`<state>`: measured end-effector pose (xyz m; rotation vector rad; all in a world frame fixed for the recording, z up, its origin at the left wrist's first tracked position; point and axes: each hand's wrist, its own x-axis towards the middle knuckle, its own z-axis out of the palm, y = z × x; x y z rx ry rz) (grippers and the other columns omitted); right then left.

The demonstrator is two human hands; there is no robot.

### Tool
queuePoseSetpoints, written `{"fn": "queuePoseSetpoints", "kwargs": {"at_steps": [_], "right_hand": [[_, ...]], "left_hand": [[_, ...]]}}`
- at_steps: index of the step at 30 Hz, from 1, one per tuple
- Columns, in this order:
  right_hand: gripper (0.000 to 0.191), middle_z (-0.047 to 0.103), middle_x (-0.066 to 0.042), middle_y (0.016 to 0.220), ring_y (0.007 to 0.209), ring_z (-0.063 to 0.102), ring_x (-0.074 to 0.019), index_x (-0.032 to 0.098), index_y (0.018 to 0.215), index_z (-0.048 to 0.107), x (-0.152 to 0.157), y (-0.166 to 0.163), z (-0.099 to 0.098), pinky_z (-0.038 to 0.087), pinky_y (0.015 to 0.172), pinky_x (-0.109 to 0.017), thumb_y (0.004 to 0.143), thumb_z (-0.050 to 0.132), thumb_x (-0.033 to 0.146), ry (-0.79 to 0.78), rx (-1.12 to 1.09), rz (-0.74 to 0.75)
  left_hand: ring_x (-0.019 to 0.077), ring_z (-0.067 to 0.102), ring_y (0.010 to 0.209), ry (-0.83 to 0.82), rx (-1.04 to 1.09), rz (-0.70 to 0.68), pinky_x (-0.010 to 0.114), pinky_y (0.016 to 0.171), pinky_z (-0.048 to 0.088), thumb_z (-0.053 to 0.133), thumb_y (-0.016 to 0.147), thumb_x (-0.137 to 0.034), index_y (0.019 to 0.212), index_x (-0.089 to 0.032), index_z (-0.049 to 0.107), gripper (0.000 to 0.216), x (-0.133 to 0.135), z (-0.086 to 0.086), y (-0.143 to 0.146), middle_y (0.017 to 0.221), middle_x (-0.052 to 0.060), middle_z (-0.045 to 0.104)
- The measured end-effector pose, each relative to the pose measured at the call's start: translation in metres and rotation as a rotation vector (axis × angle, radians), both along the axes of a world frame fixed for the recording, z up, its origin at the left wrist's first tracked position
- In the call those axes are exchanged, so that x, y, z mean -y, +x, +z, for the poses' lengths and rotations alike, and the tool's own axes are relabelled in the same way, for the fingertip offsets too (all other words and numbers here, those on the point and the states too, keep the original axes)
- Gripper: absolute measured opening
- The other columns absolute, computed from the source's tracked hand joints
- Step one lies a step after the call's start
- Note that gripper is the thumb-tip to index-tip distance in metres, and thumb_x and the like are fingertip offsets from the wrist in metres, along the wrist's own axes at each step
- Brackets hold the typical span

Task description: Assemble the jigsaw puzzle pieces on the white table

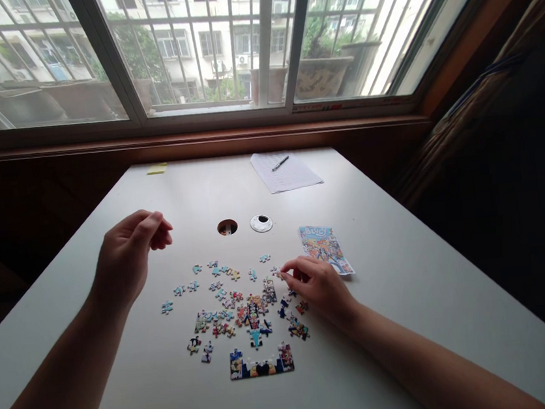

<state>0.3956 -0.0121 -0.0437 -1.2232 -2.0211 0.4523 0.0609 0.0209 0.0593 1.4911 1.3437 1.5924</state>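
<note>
Several loose jigsaw pieces (229, 298) lie scattered on the white table (409, 281) in front of me. A joined strip of pieces (261, 361) lies nearest to me. My right hand (319, 288) rests at the right side of the scatter, its fingertips pinched on a small jigsaw piece (277, 272) lying on the table. My left hand (128, 254) hovers above the table left of the pieces, fingers curled loosely, nothing visible in them. A colourful picture card (325, 248) lies just beyond my right hand.
A round cable hole (227, 227) and its white cap (261, 223) sit in the table's middle. Farther back lie a sheet of paper (286, 171) with a pen (280, 163) and a yellow sticky note (157, 169). Behind is a barred window; dark furniture stands at right.
</note>
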Motion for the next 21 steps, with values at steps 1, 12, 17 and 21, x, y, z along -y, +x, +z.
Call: {"fn": "queuePoseSetpoints", "kwargs": {"at_steps": [1,12,17,21], "right_hand": [[0.01,0.066,0.0,0.074,0.064,0.058,-0.0132,0.022,0.088,0.072,0.0,-0.001,0.001,0.045,0.065,-0.027,0.094,0.064,0.025,-0.004,0.007,0.008],[0.008,0.065,0.0,0.074,0.064,0.058,-0.0127,0.021,0.089,0.072,0.002,-0.004,0.003,0.045,0.064,-0.026,0.092,0.065,0.022,0.024,0.064,0.049],[0.008,0.065,0.0,0.074,0.064,0.058,-0.0129,0.021,0.088,0.072,0.001,-0.005,0.002,0.045,0.064,-0.026,0.091,0.065,0.02,0.035,0.079,0.048],[0.008,0.066,0.0,0.074,0.064,0.058,-0.0128,0.02,0.087,0.07,0.001,-0.005,0.002,0.044,0.064,-0.026,0.091,0.063,0.018,0.046,0.079,0.053]], "left_hand": [[0.014,0.054,0.061,-0.031,-0.022,0.033,0.028,0.056,0.043,0.065,0.088,-0.039,0.074,-0.02,0.069,0.024,-0.008,-0.01,-0.009,0.067,0.003,0.062],[0.0129,0.05,0.063,-0.145,-0.087,0.422,0.026,0.06,0.042,0.059,0.085,-0.031,0.076,-0.014,0.065,0.021,-0.04,-0.092,-0.078,0.062,-0.001,0.057],[0.0135,0.052,0.065,-0.18,-0.136,0.407,0.026,0.063,0.043,0.061,0.086,-0.033,0.077,-0.014,0.068,0.022,-0.039,-0.098,-0.079,0.065,0.0,0.06],[0.0144,0.052,0.066,-0.194,-0.168,0.4,0.026,0.063,0.044,0.061,0.085,-0.034,0.077,-0.014,0.069,0.023,-0.041,-0.098,-0.079,0.065,0.0,0.06]]}}
